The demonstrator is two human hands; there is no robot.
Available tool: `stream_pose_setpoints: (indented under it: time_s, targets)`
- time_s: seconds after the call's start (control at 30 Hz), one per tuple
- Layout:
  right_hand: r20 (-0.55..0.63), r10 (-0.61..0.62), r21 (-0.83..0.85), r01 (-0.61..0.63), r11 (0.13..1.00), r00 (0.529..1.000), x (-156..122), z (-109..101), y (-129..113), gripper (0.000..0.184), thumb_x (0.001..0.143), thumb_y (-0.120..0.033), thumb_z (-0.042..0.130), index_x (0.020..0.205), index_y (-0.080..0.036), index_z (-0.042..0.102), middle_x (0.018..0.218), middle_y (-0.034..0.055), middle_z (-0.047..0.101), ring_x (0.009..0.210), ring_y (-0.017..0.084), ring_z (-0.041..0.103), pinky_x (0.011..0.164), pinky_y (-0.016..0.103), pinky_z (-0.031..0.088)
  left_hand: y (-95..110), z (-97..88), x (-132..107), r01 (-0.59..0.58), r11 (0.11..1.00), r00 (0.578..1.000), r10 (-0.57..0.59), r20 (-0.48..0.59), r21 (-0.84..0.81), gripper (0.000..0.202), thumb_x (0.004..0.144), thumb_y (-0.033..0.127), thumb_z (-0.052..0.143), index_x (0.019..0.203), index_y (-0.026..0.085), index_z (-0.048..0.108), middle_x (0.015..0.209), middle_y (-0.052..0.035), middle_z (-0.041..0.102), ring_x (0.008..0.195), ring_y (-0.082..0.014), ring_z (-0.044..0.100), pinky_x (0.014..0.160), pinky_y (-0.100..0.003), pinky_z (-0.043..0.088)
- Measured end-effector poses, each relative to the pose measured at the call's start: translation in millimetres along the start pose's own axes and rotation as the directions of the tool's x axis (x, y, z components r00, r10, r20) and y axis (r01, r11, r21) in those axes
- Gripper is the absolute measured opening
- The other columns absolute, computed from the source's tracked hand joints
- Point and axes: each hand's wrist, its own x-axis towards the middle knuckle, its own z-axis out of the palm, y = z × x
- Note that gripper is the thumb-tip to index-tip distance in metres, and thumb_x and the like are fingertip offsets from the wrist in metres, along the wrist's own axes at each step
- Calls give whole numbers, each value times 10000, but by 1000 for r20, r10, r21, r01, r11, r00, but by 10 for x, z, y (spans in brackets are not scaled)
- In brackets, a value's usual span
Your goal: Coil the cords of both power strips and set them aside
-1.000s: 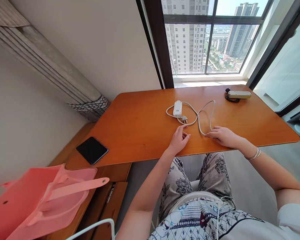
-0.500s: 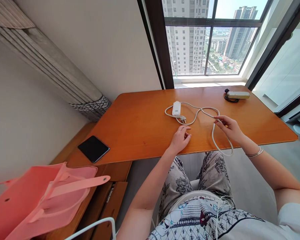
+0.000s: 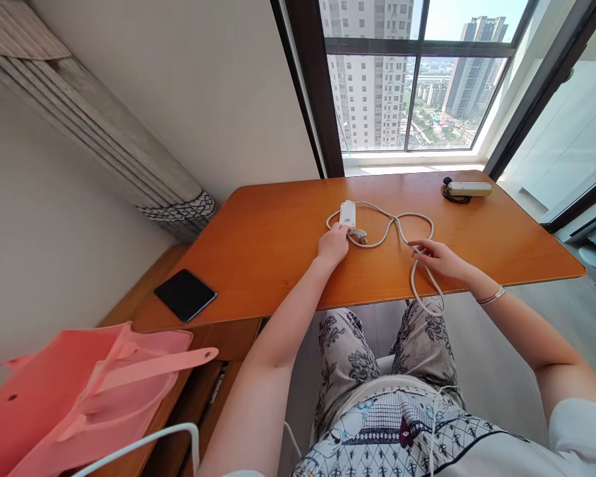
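A small white power strip (image 3: 347, 212) lies on the brown table, its white cord (image 3: 393, 225) looped out to the right in a loose figure. My left hand (image 3: 334, 244) is closed at the strip's near end, fingertips partly hidden beside the plug (image 3: 360, 236). Toward the table's front edge, my right hand (image 3: 441, 258) pinches the cord between thumb and fingers. Below those fingers a loop of cord hangs over the edge, above my lap.
A black tablet (image 3: 185, 295) lies at the table's left end. Another power strip with a black cord (image 3: 470, 189) rests at the back right. A pink bag (image 3: 84, 397) stands at lower left, near a white curved bar (image 3: 144, 440). Behind the table (image 3: 273, 258) is a window.
My left hand has moved forward and left, from the front part of the table to the power strip. My right hand has shifted slightly left and nearer me with the cord.
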Motion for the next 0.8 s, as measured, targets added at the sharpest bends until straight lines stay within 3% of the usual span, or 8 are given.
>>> stream_pose_setpoints:
  time_s: [0.1,0.23,0.43,0.6,0.73,0.8]
  targets:
    - [-21,50,156,-47,987,999,105,21,74,497,876,-472,637,1288,-195,669,968,79,742,795,189,628,706,336,527,-40,-70,92,-24,993,999,18,46,117,418,949,111,405,1269,193,662,1349,-167,609,1092,-325,689,901,-447,555]
    - [-122,72,312,-30,950,990,231,25,137,506,817,-506,710,1224,-208,677,999,92,763,827,189,631,666,308,495,-156,-116,158,-57,994,998,55,27,91,384,937,131,427,1217,198,681,1328,-160,609,1088,-333,677,902,-459,552]
    - [-269,137,427,-9,904,953,462,-82,114,568,724,-571,766,1142,-197,677,1035,98,782,671,123,522,585,277,390,-470,-219,296,-25,980,974,-21,-227,-197,239,848,61,482,949,156,676,1157,-156,623,1089,-289,634,1002,-437,521]
    - [-340,142,425,17,905,929,614,-152,62,540,701,-578,763,1085,-210,670,1097,98,785,725,135,569,644,288,451,-687,-431,423,-115,876,851,-157,-501,-469,209,741,-5,527,712,200,553,969,-94,591,1004,-235,603,1019,-402,491]
    - [-441,112,396,81,915,891,662,-153,68,442,750,-563,703,1027,-222,651,1129,103,776,783,157,622,666,295,488,-714,-674,396,-277,745,737,-241,-632,-607,208,762,2,559,743,208,584,984,-77,586,1073,-224,595,1051,-397,471]
    - [-529,93,370,131,920,843,674,-202,101,368,787,-519,680,1007,-228,639,1131,102,770,837,171,650,685,297,503,-689,-813,347,-367,607,697,-322,-641,-704,217,801,-7,566,779,208,583,1020,-62,584,1102,-196,578,1055,-367,455]
